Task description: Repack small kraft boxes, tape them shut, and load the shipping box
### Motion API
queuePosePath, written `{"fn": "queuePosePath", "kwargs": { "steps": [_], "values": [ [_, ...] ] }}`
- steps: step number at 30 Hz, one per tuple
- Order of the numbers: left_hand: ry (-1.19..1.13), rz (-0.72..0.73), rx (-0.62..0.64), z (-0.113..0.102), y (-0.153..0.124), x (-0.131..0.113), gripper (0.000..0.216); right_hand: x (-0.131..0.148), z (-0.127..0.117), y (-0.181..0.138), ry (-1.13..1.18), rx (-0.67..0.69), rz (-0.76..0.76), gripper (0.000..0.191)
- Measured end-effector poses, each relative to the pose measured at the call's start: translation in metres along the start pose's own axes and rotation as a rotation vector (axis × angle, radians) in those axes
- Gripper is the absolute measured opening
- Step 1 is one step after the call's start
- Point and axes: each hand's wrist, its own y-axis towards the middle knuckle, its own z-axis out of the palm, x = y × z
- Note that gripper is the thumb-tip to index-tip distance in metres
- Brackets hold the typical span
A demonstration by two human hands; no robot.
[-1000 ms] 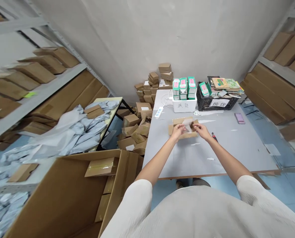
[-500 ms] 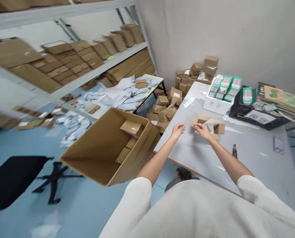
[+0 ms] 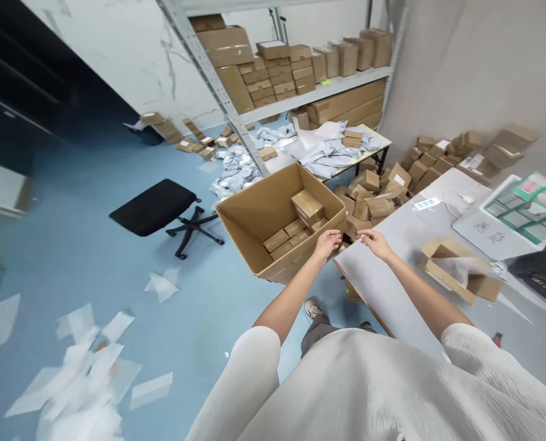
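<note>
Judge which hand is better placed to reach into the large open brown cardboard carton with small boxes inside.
Probably left. The left hand hangs empty at the large open brown cardboard carton's near rim, beside the small boxes. The right hand, also empty, hangs over the grey table's corner, farther from it.

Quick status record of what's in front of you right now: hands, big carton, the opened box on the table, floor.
left hand: empty, fingers loosely curled, over the near rim of the large carton
right hand: empty, at the corner of the grey table
large carton: open, on the floor beside the table, several small brown boxes inside
opened box: on the table, flaps up, pale wrapping inside, apart from both hands
floor: blue, scattered white sheets, toppled black chair
shelf: stacked brown boxes
</note>
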Motion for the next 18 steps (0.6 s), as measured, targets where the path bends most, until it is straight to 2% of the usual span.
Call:
{"fn": "queuePosePath", "kwargs": {
  "steps": [6, 9, 13, 18],
  "values": [
    [-0.02, -0.01, -0.074, -0.102, 0.034, -0.006, 0.015, 0.001, 0.098, 0.05, 0.02, 0.055, 0.033, 0.036],
    [-0.024, -0.023, -0.092, -0.141, 0.052, -0.008, 0.014, 0.001, 0.139, 0.064, 0.024, 0.068, 0.055, 0.034],
    [0.022, -0.032, -0.052, -0.171, 0.072, -0.012, 0.021, 0.006, 0.17, 0.078, 0.011, 0.05, 0.066, 0.035],
    [0.035, -0.011, -0.012, -0.185, 0.09, -0.02, 0.017, 0.013, 0.182, 0.093, -0.021, 0.025, 0.056, 0.036]
  ]
}}
